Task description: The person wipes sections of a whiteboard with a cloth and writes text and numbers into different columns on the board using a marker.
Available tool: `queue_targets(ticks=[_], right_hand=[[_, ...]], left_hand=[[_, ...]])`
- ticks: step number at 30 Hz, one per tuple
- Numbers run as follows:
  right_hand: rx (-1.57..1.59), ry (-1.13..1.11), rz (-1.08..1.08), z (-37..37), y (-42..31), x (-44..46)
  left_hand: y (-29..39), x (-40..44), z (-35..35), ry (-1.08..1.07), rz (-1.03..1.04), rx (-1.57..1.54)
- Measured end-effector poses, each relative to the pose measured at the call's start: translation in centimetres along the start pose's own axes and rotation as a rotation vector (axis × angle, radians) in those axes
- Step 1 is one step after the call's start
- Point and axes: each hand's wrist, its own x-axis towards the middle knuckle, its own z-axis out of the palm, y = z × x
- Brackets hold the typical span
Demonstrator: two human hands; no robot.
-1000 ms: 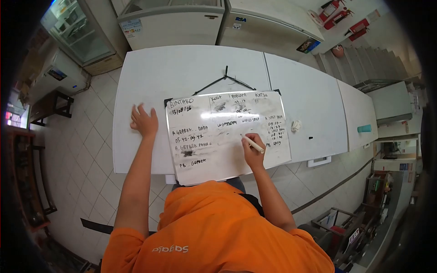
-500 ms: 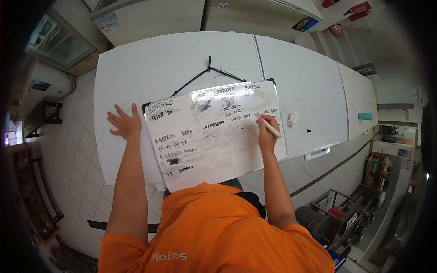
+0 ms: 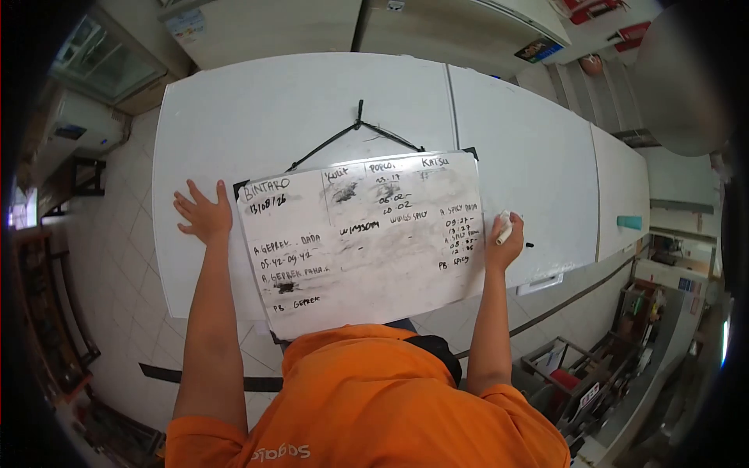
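A small whiteboard (image 3: 374, 288) with dark corners and handwritten black words and numbers lies on the white table, tilted slightly. A black cord (image 3: 328, 147) is tied to its top edge. Flat on the table just left of the board, my left hand (image 3: 204, 212) has its fingers spread and holds nothing. Beyond the board's right edge, my right hand (image 3: 505, 248) is closed around a white marker (image 3: 504, 233). Crumpled white tissue (image 3: 505, 216) appears at its fingertips; whether they grip it too I cannot tell. Beside this hand lies a small black marker cap (image 3: 530, 245).
The white table (image 3: 257, 101) extends to both sides, with a seam right of centre. A teal cup (image 3: 629, 222) stands at its right end. Large white chest freezers (image 3: 273, 31) line the far side. Stairs rise at the upper right, and a chair is at the lower right.
My right hand has moved off the board to the right, to where the tissue lay, still with the marker. The writing it covered on the board's right side now shows. My left hand stays put.
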Motion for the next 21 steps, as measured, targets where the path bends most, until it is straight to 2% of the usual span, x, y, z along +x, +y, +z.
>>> queue_targets(ticks=[3,6,7,10,12,14,16,19,21], right_hand=[[-0.013,-0.135,0.04,0.5,3.7,-1.1],[-0.028,-0.108,0.018,1.2,4.8,-0.8],[0.047,-0.106,0.109,1.6,5.1,-0.8],[0.308,-0.129,0.016,2.3,-1.7,-0.5],[0.341,-0.221,-0.27,4.0,-6.8,-1.5],[0.521,-0.323,-0.379,6.3,-11.9,-2.2],[0.455,-0.431,-0.253,8.2,-15.5,-2.8],[0.225,-0.48,-0.232,10.1,-18.1,-2.6],[0.271,-0.441,-0.314,10.2,-19.7,-3.1]], left_hand=[[-0.5,0.0,0.7,0.022,0.004,0.022],[-0.7,0.1,1.1,0.042,0.009,0.032],[-0.6,0.1,1.0,0.041,0.012,0.03],[-1.1,0.0,1.3,0.035,0.013,0.028],[-0.7,0.3,1.3,0.03,0.012,0.005],[-0.5,0.3,0.9,0.023,0.017,0.012],[-0.7,0.2,1.0,0.02,0.013,0.019],[-0.6,0.2,0.8,0.026,0.016,0.024],[-0.5,0.0,0.5,0.031,0.024,0.019]])
